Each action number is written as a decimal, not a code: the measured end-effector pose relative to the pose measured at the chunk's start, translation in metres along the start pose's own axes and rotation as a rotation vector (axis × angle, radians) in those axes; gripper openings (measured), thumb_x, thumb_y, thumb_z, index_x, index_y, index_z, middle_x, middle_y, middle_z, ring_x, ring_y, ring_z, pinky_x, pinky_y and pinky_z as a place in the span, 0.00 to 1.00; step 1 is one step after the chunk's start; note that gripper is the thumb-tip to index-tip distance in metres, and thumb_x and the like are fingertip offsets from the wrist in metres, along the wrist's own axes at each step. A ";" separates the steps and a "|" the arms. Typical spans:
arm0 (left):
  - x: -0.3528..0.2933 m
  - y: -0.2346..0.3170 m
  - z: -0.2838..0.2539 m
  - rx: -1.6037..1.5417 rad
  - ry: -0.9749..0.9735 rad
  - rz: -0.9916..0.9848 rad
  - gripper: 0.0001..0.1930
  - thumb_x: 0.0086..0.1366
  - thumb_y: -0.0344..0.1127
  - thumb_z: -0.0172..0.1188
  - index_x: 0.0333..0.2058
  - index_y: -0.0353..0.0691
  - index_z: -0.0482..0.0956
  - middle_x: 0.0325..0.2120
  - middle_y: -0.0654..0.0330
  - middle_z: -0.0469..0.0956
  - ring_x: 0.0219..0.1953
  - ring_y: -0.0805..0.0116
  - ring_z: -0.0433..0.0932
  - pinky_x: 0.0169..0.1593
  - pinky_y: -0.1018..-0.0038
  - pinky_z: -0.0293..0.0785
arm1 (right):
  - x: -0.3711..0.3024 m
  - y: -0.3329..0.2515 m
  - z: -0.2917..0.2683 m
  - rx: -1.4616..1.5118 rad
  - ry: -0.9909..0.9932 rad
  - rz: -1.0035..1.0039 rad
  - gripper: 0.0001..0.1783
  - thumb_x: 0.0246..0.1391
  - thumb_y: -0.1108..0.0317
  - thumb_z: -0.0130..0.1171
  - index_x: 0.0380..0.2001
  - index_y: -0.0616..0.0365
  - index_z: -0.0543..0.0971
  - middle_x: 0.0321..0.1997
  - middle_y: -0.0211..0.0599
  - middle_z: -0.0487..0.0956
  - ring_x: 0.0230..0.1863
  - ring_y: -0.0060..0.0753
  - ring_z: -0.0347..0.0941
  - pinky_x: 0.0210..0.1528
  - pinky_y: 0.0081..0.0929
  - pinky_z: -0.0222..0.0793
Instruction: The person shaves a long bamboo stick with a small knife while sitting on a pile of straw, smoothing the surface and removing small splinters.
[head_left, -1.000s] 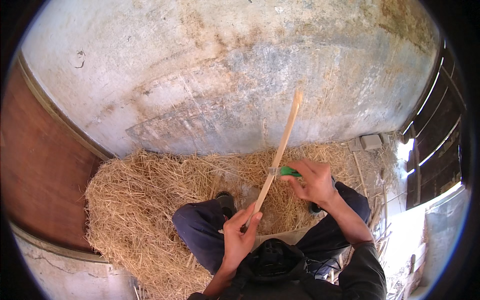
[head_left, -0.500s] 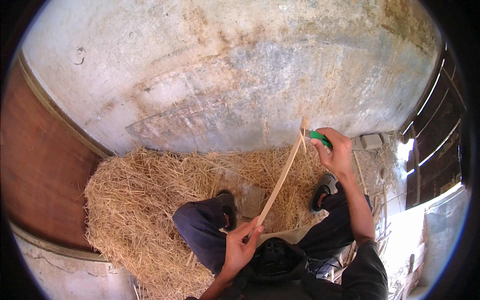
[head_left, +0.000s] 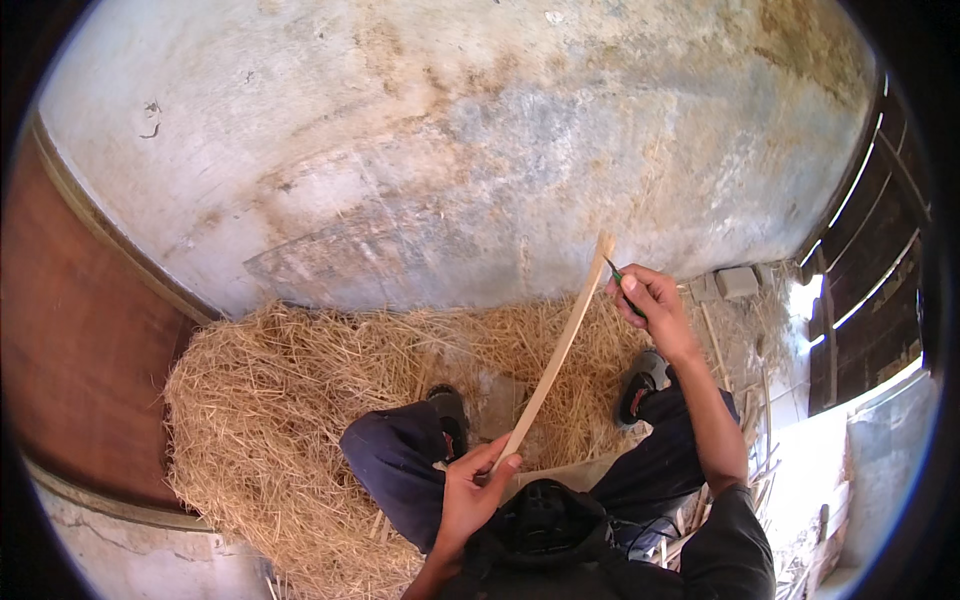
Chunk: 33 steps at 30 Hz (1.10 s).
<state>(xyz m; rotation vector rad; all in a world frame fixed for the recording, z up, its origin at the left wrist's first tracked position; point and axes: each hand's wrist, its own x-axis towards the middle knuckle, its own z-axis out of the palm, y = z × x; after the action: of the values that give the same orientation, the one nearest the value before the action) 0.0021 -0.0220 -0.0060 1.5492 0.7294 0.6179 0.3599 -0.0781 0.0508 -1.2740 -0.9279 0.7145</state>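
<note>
The left hand [head_left: 470,495] is closed on the lower end of a long, pale wooden strip [head_left: 558,352], thumb and fingers clamped round it above the person's lap; the strip rises at a slant up and to the right, its top end near the stained plaster wall [head_left: 480,150]. The right hand [head_left: 650,303] is held at the strip's upper end, fingers curled shut on a small green-handled knife [head_left: 622,285] whose blade touches the strip just below the tip. The person sits on a heap of straw [head_left: 270,420], dark trouser legs spread, two shoes [head_left: 640,385] planted in the straw.
</note>
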 end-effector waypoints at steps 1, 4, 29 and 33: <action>0.001 0.000 0.000 0.002 0.002 0.011 0.19 0.74 0.31 0.68 0.61 0.33 0.83 0.35 0.69 0.81 0.31 0.86 0.74 0.32 0.84 0.69 | -0.003 0.002 0.004 -0.128 0.045 -0.066 0.15 0.73 0.58 0.62 0.44 0.61 0.85 0.27 0.26 0.77 0.25 0.17 0.67 0.28 0.24 0.61; 0.006 0.002 0.001 -0.029 -0.016 -0.004 0.19 0.77 0.31 0.64 0.63 0.33 0.82 0.29 0.71 0.77 0.26 0.86 0.70 0.28 0.83 0.66 | -0.011 0.009 0.018 -0.468 0.149 -0.306 0.14 0.70 0.60 0.66 0.44 0.61 0.85 0.28 0.32 0.80 0.25 0.23 0.72 0.29 0.26 0.66; 0.019 0.031 0.007 -0.175 -0.123 -0.035 0.21 0.83 0.39 0.55 0.66 0.34 0.79 0.24 0.73 0.68 0.21 0.85 0.62 0.26 0.81 0.57 | -0.044 0.005 0.081 -0.862 -0.034 -0.815 0.18 0.55 0.57 0.78 0.42 0.55 0.84 0.27 0.32 0.78 0.23 0.36 0.80 0.24 0.32 0.74; 0.019 0.033 0.009 -0.152 -0.109 -0.039 0.21 0.83 0.39 0.56 0.66 0.34 0.79 0.24 0.73 0.68 0.22 0.86 0.61 0.25 0.81 0.57 | -0.045 0.004 0.080 -0.885 -0.012 -0.818 0.18 0.54 0.57 0.78 0.42 0.55 0.84 0.26 0.32 0.78 0.23 0.36 0.80 0.24 0.32 0.74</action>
<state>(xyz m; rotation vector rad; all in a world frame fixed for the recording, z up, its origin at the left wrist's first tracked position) 0.0243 -0.0152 0.0249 1.4137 0.6144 0.5430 0.2682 -0.0792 0.0419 -1.4365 -1.7202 -0.3942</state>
